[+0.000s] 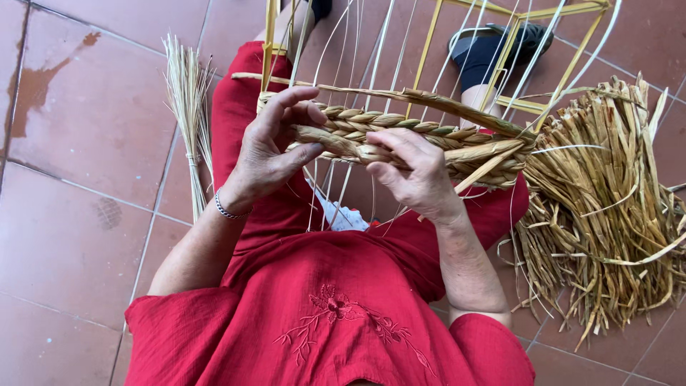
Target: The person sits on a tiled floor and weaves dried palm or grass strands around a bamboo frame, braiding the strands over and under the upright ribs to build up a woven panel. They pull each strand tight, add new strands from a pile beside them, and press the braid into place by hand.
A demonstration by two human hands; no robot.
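Head camera footage looked straight down on a seated person in a red dress (321, 314) working a braided band of dried straw (400, 132). That plaited band (429, 136) ran across a yellow frame (429, 43) strung with thin pale strands (371, 50), which rose away from both hands toward the top of the view.

Her left hand (268, 154) was curled partway, thumb pressed against the near end of the braid and fingers arched over its top edge, so it gripped the braid's left end. A silver bracelet (227, 211) sat just below that hand on the wrist.

Her right hand (411, 171) was closed around a flat strand of straw (336, 143), pinching it against the braid directly beside the left thumb; the two hands were nearly touching. Beyond the right hand, the braid continued outward and ended in loose fibre tails (500, 161).

Further out past the right hand lay a big heap of dried straw (607, 214) on the tiled floor (78, 236). Out past the left hand, a slim tied bundle of pale stalks (189, 114) lay on the tiles. Above the right hand, beyond the frame, a foot in a dark sandal (493, 46) rested on the floor.
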